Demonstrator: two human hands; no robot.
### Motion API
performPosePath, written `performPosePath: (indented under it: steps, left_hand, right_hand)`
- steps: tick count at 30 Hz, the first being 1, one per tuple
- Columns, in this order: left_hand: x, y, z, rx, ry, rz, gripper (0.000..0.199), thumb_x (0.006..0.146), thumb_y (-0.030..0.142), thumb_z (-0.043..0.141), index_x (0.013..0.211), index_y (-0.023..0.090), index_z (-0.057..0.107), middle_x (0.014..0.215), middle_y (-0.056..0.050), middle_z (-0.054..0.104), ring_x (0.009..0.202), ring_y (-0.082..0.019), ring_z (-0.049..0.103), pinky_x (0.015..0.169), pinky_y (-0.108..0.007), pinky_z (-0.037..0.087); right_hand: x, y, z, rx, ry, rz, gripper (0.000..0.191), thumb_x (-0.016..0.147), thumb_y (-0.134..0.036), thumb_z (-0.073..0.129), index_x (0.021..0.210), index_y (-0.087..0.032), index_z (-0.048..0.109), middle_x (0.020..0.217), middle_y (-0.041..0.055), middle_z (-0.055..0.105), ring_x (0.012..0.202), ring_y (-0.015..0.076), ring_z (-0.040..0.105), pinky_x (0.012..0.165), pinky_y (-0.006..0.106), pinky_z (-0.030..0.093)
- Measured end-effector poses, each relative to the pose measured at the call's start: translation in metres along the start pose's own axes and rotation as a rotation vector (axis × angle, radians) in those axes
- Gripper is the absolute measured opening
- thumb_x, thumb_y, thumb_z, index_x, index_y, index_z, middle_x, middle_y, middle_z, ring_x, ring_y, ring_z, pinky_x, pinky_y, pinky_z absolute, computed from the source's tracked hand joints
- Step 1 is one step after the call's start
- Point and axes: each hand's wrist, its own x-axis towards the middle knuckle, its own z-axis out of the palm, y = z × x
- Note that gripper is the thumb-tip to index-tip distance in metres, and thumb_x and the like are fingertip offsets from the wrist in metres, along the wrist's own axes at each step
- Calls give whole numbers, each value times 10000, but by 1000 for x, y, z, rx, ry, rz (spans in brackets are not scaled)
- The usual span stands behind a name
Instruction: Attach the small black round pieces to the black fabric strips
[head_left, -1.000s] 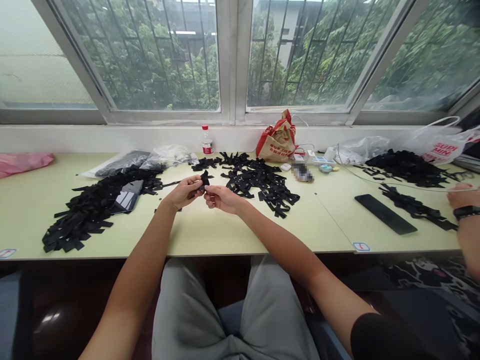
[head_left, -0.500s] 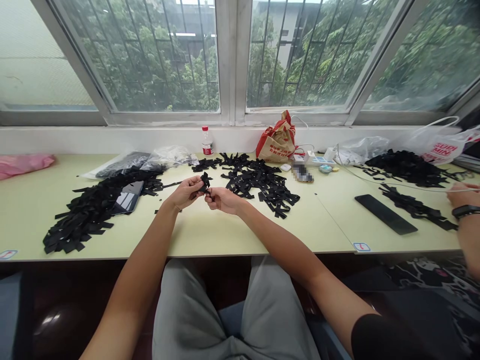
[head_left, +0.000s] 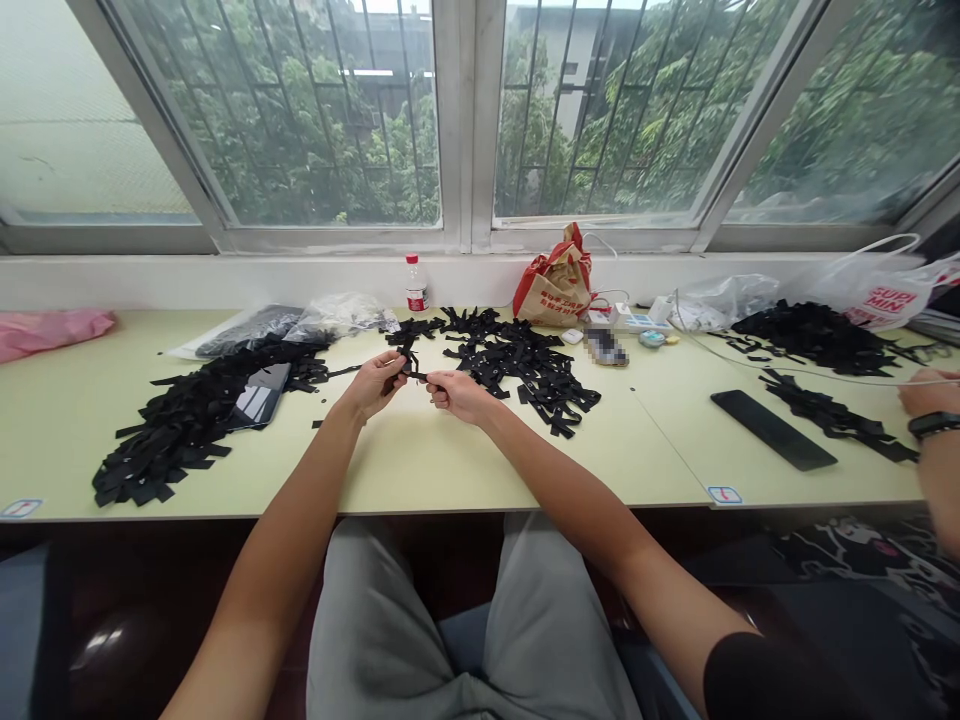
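My left hand (head_left: pixel 381 382) is closed on a black fabric strap (head_left: pixel 416 376) above the table's middle. Pinched by its other end, the strap runs across a short gap to my right hand (head_left: pixel 456 393). Some folded black material stands up from the left fingers, and its exact shape is too small to make out. Just beyond my right hand lies a loose pile of black straps (head_left: pixel 517 355). A longer, denser heap of black straps (head_left: pixel 180 415) stretches along the table to the left of my left hand.
A phone (head_left: pixel 259 397) lies against the left heap. Along the back stand a red-capped bottle (head_left: pixel 416 285) and a paper bag (head_left: pixel 555 285). To the right are a dark flat slab (head_left: pixel 772 430), more black straps (head_left: pixel 832 415) and another person's hand (head_left: pixel 930 392) with a wristband.
My right hand has moved a little to the right, away from my left hand. A stretch of black strap now shows between them.
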Motion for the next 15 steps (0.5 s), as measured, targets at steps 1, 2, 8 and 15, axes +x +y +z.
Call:
performPosePath:
  steps: [1,2,8,15]
  left_hand:
    - [1,0,-2,-16,32,11,274,722,265,836,835,149,614,739,-10,583,587,-61,497,541,-180,408]
    - [2,-1,-4,-27,63,24,277,716,262,836,830,149,610,740,-9,584,583,-57,492,541,-177,404]
    - [7,-6,-14,245,257,36,231,693,261,803,762,129,626,713,-42,628,577,-76,500,539,-204,385]
    - [0,6,-16,290,285,49,177,684,257,760,745,129,654,698,-49,623,599,-104,522,519,-221,361]
  right_hand:
    - [1,0,-2,-12,32,-17,223,774,-290,699,733,-170,516,674,-27,459,530,64,289,473,220,200]
    - [3,1,-5,-22,67,-33,242,774,-313,713,736,-170,521,668,-31,453,527,64,283,474,221,197]
    - [13,9,-18,-326,349,-138,258,857,-369,591,691,-192,505,597,-52,383,511,87,283,488,241,221]
    - [11,17,-10,-751,230,-271,187,811,-336,575,743,-178,648,675,-19,564,611,119,448,583,250,323]
